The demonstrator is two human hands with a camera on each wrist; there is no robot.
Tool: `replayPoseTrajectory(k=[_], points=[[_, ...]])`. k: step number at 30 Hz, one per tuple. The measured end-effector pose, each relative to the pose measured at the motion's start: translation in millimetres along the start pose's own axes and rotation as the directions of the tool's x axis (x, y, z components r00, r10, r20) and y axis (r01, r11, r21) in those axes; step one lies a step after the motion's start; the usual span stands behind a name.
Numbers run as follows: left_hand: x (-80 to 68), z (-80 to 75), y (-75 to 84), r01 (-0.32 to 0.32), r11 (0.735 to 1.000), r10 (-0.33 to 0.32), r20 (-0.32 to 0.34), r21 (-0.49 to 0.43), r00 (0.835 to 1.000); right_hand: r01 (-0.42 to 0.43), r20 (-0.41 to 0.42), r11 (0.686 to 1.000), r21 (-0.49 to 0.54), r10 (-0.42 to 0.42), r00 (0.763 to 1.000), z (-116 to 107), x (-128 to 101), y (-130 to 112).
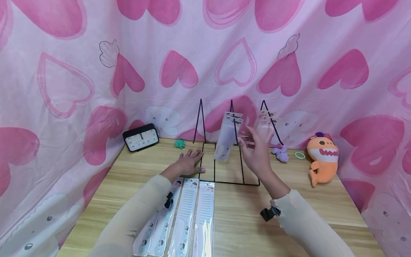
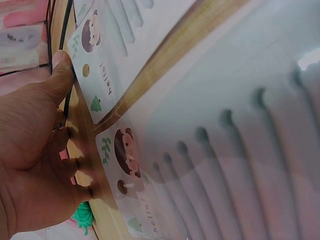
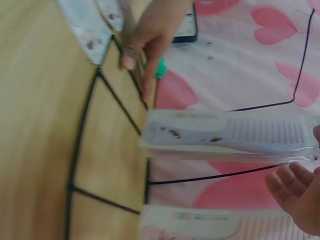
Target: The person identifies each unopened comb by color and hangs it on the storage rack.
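Observation:
A black wire display rack (image 1: pixel 224 182) stands at the back of the wooden table (image 1: pixel 244 217). My left hand (image 1: pixel 192 157) lies flat with straight fingers at the rack's left base corner, and in the left wrist view its thumb (image 2: pixel 60 62) touches the wire. My right hand (image 1: pixel 248 141) is raised with relaxed fingers just right of a packaged comb (image 1: pixel 227 137) that hangs on the middle hook; it holds nothing. More packaged combs (image 1: pixel 266 125) hang on the right hook. Three packaged combs (image 1: pixel 189 214) lie side by side in front of me.
A black clock (image 1: pixel 140 137) and a green hair tie (image 1: pixel 179 144) sit back left. A purple plush (image 1: pixel 280 153), a green ring (image 1: pixel 300 155) and an orange shark plush (image 1: pixel 322 159) sit back right. Pink heart cloth (image 1: pixel 64 89) walls the table.

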State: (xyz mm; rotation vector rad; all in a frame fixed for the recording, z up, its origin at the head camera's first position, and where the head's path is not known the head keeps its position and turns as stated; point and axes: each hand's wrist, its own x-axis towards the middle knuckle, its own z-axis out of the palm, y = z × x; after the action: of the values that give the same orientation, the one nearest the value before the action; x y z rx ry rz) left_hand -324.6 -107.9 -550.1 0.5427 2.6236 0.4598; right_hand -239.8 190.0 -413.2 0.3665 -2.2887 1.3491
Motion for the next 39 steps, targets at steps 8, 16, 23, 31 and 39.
replayPoseTrajectory(k=[8,16,23,31,39], points=[[2.4,-0.1,1.1,0.018,1.000,-0.018,0.011,0.010,1.000,-0.065,0.196,0.993,-0.097,0.083,0.977,-12.8,-41.8,21.6],[0.1,-1.9,3.3,0.021,1.000,-0.021,0.001,0.000,1.000,0.013,0.360,0.952,-0.307,0.103,0.927,-32.4,-83.3,53.4],[0.2,-0.4,0.0,0.008,1.000,-0.008,-0.004,0.007,1.000,0.037,0.406,0.866,-0.500,0.196,0.893,-53.8,-100.8,90.6],[1.6,0.9,-2.3,0.002,1.000,-0.002,-0.008,0.008,1.000,0.046,0.415,0.802,-0.595,0.258,0.873,-59.6,-109.8,116.6],[2.7,0.5,-1.5,0.012,1.000,-0.012,-0.009,0.006,1.000,0.045,0.385,0.781,-0.622,0.255,0.887,-51.5,-108.8,125.6]])
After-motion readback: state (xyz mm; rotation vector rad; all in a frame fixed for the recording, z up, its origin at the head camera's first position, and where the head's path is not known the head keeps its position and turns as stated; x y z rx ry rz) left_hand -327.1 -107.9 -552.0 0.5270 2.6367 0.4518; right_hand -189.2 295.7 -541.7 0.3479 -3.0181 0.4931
